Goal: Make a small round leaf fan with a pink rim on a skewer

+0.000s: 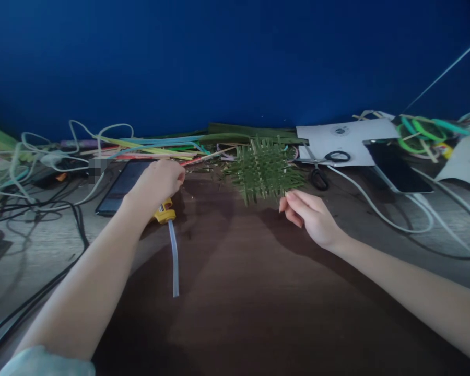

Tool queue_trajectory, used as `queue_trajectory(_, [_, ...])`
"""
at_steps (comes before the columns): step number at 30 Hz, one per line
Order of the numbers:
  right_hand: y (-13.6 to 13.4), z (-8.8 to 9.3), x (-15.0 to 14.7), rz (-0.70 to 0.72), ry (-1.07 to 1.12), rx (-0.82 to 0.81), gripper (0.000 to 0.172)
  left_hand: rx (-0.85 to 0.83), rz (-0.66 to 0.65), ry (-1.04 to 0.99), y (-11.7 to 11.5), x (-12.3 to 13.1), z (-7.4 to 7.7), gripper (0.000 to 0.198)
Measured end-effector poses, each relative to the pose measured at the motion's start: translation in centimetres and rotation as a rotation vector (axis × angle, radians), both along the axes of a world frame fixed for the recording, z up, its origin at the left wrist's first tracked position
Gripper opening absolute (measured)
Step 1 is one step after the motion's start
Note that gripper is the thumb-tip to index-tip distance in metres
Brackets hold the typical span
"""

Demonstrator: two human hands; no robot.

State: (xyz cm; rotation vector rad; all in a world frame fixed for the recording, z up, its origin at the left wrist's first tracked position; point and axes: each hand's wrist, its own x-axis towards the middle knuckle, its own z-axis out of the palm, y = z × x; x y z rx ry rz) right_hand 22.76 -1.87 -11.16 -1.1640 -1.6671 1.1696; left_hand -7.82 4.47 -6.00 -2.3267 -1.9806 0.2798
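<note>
A small woven mat of green leaf strips has loose ends sticking out on all sides. Thumb and fingers of my right hand pinch it at its near right corner. My left hand is closed at the far left, above a yellow glue gun that it partly hides. A translucent glue stick sticks out of the gun toward me. The left fingertips touch the end of a thin reddish strip; whether they grip it I cannot make out.
A dark tablet lies under my left forearm, beside tangled white cables. Black-handled scissors, white paper and a phone lie at the right. Coloured strips and green leaves line the blue wall.
</note>
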Motion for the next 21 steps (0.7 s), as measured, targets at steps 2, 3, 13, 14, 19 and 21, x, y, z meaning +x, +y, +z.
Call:
queue_trajectory(2, [0.0, 0.1, 0.0, 0.004, 0.003, -0.003, 0.035, -0.007, -0.01, -0.01, 0.1, -0.2, 0.1, 0.012])
queue_trajectory(3, [0.0, 0.1, 0.0, 0.005, 0.003, -0.005, 0.035, -0.017, -0.018, -0.016, 0.0, -0.3, 0.1, 0.011])
queue_trajectory(13, [0.1, 0.0, 0.1, 0.015, 0.0, -0.008, 0.035, -0.041, -0.011, 0.07, -0.9, 1.0, 0.8, 0.018])
queue_trajectory(14, [0.1, 0.1, 0.1, 0.014, 0.001, -0.006, 0.035, -0.047, -0.014, 0.088, -0.9, 1.1, 0.8, 0.019])
queue_trajectory(19, [0.1, 0.1, 0.0, 0.015, 0.011, -0.005, 0.034, -0.065, -0.057, 0.091, -0.8, 1.0, 0.8, 0.021])
queue_trajectory(21, [0.0, 0.1, 0.1, 0.015, 0.013, -0.009, 0.034, -0.074, -0.076, 0.073, -0.7, 0.7, 0.7, 0.021])
